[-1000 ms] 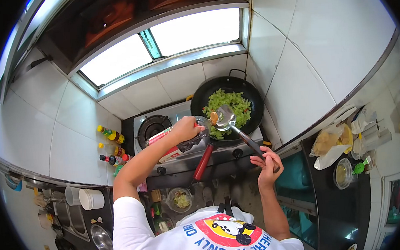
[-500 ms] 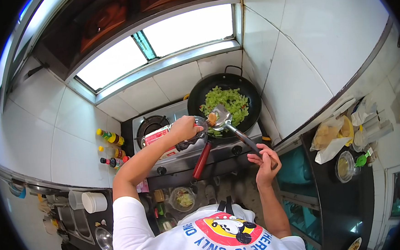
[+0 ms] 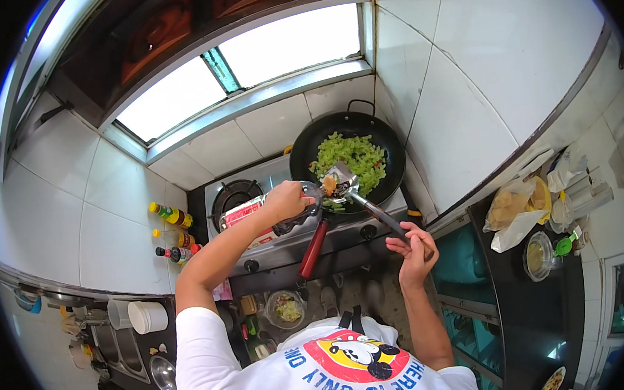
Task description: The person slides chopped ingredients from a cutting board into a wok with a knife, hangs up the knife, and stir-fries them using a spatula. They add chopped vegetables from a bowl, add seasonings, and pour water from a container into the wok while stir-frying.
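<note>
My left hand (image 3: 287, 201) is closed around a large clear bottle (image 3: 241, 212) with a red and white label and dark liquid inside. The bottle lies tilted, its orange-brown mouth end over the metal blade of a spatula (image 3: 377, 214). Some dark liquid shows on the blade. My right hand (image 3: 413, 249) grips the spatula's dark handle near its end. Under the blade, a black wok (image 3: 302, 149) contains chopped green vegetable pieces (image 3: 352, 157) with a few reddish bits. The wok's red handle (image 3: 315, 248) points toward me.
The wok sits on the right side of a steel gas stove (image 3: 275, 172); a bare burner (image 3: 235, 197) is at left. Several sauce bottles (image 3: 174, 215) stand by the left wall. Below is a bowl of scraps (image 3: 286, 309). A dark counter (image 3: 540, 310) runs along the right.
Dark liquid now shows on the spatula blade beneath the bottle's mouth. Both hands keep nearly the same position and grip. The view has shifted slightly.
</note>
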Demonstrator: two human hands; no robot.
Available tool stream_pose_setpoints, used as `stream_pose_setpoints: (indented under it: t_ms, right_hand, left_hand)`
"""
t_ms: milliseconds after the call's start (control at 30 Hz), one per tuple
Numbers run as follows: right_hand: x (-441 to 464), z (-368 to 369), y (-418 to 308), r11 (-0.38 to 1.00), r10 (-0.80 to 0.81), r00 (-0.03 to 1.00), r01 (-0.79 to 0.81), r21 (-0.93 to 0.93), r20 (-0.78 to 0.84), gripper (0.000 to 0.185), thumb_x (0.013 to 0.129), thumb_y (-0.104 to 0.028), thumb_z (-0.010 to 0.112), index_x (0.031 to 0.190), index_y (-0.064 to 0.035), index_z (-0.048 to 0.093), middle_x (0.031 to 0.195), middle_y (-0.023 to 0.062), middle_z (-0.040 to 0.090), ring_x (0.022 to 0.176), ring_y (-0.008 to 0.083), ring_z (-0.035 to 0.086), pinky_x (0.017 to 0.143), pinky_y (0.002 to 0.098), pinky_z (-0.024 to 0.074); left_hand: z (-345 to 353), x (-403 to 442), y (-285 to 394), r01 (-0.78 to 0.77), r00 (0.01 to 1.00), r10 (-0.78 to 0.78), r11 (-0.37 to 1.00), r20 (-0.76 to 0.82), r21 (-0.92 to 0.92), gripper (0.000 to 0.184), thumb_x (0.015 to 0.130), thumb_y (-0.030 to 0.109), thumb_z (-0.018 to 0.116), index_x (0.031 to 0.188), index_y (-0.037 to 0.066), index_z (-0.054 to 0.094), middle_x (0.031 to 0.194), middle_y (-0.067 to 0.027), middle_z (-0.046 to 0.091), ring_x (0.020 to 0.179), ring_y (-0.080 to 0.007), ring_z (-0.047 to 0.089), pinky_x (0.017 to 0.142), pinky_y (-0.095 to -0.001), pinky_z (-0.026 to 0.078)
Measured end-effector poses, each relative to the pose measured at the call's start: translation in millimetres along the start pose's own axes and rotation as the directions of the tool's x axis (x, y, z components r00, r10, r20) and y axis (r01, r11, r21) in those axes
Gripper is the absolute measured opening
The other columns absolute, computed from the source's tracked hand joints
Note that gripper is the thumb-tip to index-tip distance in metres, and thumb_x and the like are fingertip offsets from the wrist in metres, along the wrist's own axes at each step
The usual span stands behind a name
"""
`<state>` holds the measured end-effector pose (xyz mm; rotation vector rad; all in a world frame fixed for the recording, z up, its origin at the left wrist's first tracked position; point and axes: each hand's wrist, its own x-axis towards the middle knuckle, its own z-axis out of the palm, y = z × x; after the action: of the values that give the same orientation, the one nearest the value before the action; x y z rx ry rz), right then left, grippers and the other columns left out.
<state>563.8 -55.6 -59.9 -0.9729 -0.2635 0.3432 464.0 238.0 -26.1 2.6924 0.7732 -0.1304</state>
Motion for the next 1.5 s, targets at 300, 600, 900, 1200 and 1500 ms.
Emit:
stream_pose_setpoints:
  t_ms: [300,600,900,1200,1500]
  right_hand:
    - [-1,2,1,1.0,0.003,1.0,-0.003,0.012,0.001,0.012,0.089,-0.003,0.043,0.09,0.0056,0.052,0.107,0.0219,0.06,0.067,0.0297,0.068,0.059,0.0359,0.0607]
    - [-2,6,1,1.0,0.002,1.0,-0.002,-0.021,-0.004,0.015,0.089,-0.005,0.041,0.091,0.0046,0.052,0.106,0.0222,0.06,0.066,0.0288,0.068,0.058,0.0346,0.0605]
    - [1,1,-2,0.996,0.057,0.996,-0.052,0.069,-0.066,0.013,0.09,-0.004,0.042,0.091,0.0047,0.053,0.106,0.0215,0.061,0.066,0.0293,0.068,0.057,0.0347,0.0605]
    - [47,24,-18,0.946,-0.023,0.994,0.057,-0.318,0.11,0.014,0.093,-0.007,0.049,0.092,0.0046,0.055,0.106,0.0187,0.061,0.065,0.0208,0.067,0.056,0.0273,0.0581]
    - [106,79,-31,0.741,-0.097,0.936,0.295,-0.603,0.339,0.01,0.089,-0.006,0.058,0.088,0.0036,0.061,0.093,0.0114,0.063,0.064,0.0143,0.065,0.054,0.0234,0.0535]
  left_hand:
    - [-6,-4,3,0.038,0.998,-0.039,0.999,0.05,0.022,0.044,0.079,0.041,0.068,0.079,-0.003,0.065,0.083,-0.0236,0.066,0.083,-0.0404,0.064,0.073,-0.047,0.05]
    - [-6,-7,-2,0.023,0.999,-0.023,0.999,0.026,0.024,0.045,0.079,0.043,0.067,0.078,-0.002,0.064,0.081,-0.0236,0.065,0.081,-0.0403,0.063,0.071,-0.047,0.05]
    - [-6,-19,-31,-0.107,0.988,0.088,0.981,-0.125,-0.16,0.041,0.078,0.038,0.069,0.08,-0.003,0.062,0.074,-0.0232,0.061,0.072,-0.0415,0.06,0.065,-0.0445,0.048]
    - [-39,-56,-104,0.012,0.957,-0.14,0.896,-0.256,-0.444,0.037,0.081,0.032,0.066,0.082,-0.005,0.062,0.075,-0.0242,0.061,0.073,-0.0372,0.061,0.066,-0.0422,0.047]
    - [-97,-99,-231,-0.002,0.822,-0.484,0.525,-0.3,-0.851,0.03,0.09,0.03,0.062,0.079,0.003,0.058,0.059,-0.0018,0.055,0.051,-0.0078,0.051,0.048,-0.0226,0.04]
